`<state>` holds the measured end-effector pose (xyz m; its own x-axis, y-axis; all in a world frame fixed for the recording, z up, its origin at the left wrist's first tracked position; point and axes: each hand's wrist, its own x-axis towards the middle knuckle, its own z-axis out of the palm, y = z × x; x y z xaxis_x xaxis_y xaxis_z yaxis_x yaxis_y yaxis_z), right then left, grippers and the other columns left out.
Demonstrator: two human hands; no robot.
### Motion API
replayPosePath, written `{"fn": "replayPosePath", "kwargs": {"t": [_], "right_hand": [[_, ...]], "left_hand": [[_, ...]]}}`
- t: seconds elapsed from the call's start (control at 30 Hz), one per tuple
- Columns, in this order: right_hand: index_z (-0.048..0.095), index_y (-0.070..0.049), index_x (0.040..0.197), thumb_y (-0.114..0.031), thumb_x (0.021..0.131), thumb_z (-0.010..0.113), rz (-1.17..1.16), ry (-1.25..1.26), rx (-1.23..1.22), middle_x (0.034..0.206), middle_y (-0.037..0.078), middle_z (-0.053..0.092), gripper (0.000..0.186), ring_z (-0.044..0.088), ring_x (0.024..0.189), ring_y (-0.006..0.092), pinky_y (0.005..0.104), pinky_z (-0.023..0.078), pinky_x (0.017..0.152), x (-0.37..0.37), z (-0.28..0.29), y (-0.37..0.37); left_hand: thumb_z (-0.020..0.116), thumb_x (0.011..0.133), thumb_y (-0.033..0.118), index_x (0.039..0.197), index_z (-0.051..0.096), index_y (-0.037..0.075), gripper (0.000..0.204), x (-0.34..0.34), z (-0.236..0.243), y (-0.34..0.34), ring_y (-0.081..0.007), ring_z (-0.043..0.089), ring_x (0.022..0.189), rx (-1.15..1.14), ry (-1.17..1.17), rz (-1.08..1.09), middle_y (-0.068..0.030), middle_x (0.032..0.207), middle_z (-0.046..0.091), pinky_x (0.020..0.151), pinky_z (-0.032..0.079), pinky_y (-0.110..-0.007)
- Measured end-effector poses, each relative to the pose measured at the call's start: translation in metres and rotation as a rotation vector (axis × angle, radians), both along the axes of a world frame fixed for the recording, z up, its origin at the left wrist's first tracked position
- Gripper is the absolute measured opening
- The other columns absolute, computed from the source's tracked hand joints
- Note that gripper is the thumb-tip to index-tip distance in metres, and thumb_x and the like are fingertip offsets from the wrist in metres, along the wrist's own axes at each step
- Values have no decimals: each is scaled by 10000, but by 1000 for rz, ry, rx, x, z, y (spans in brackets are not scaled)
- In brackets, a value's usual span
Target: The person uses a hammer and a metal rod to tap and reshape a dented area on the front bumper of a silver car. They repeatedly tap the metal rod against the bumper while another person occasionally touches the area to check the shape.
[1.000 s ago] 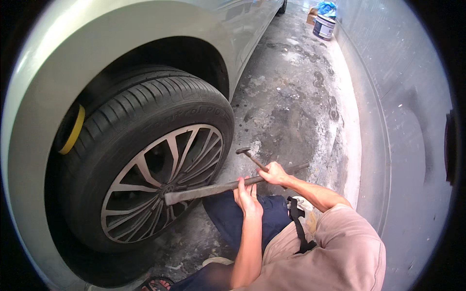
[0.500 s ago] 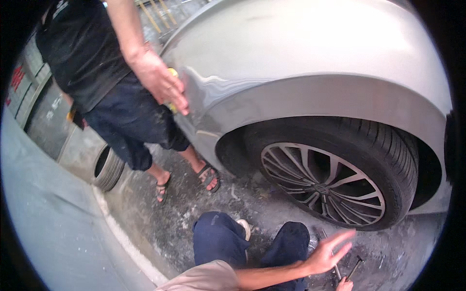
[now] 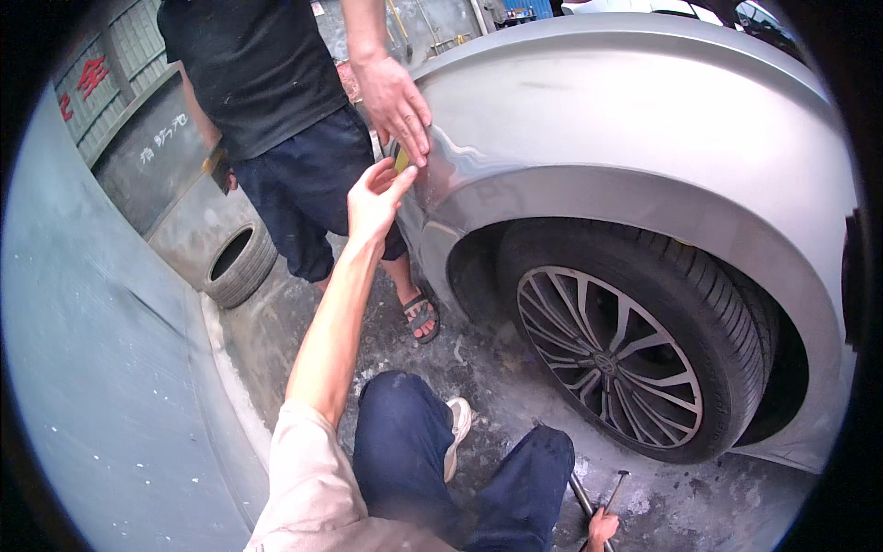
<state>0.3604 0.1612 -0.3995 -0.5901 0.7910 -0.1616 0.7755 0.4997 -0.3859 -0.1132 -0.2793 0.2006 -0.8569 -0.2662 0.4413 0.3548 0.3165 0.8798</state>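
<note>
My left hand (image 3: 379,204) reaches up to the dented corner of the silver fender (image 3: 644,101), fingers apart and bent, beside a yellow object (image 3: 402,160) and just below a co-worker's hand (image 3: 398,109). Whether my fingertips touch anything is unclear. Low at the right, my right hand (image 3: 602,526) is closed on a slim-handled hammer (image 3: 618,483), with a long metal bar (image 3: 579,492) against it beside my right knee. The wheel (image 3: 612,363) sits in the arch above.
A co-worker (image 3: 248,92) in black shirt, dark shorts and sandals stands at the fender's corner, holding something small low at the left. A loose tire (image 3: 248,281) is behind them on the concrete floor (image 3: 276,350). A grey wall (image 3: 92,368) curves along the left.
My view has swung round from the wheel to the co-worker. My left hand has left the bar and risen to the fender's corner. My right hand keeps the tools low.
</note>
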Motion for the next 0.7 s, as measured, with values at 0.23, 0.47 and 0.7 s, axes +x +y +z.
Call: {"fn": "replayPosePath", "kwargs": {"t": [0.23, 0.47, 0.7], "right_hand": [[679, 122, 717, -419, 904, 676, 59, 127, -252, 667, 284, 659, 572, 683, 683, 450, 519, 507, 674, -23, 44, 26], [634, 100, 670, -411, 909, 696, -32, 158, -68, 599, 205, 642, 568, 634, 569, 370, 503, 472, 612, 21, 126, 23], [502, -14, 592, -430, 930, 683, -451, 426, -207, 532, 30, 476, 566, 464, 497, 209, 423, 404, 512, -11, 229, -76]], "left_hand": [[674, 967, 309, 1463, 443, -31, 644, 2, -27, 17, -237, 506, 1329, -225, 123, -9, -175, 1446, 536, 1116, 366, -325], [386, 1054, 453, 1550, 208, -54, 731, -2, -32, 50, -368, 160, 1520, -434, 418, -10, -260, 1615, 204, 1231, 135, -452], [495, 1001, 488, 1513, 330, -54, 764, -34, -71, 14, -403, 267, 1482, -523, 685, -168, -252, 1581, 304, 1198, 192, -544]]}}
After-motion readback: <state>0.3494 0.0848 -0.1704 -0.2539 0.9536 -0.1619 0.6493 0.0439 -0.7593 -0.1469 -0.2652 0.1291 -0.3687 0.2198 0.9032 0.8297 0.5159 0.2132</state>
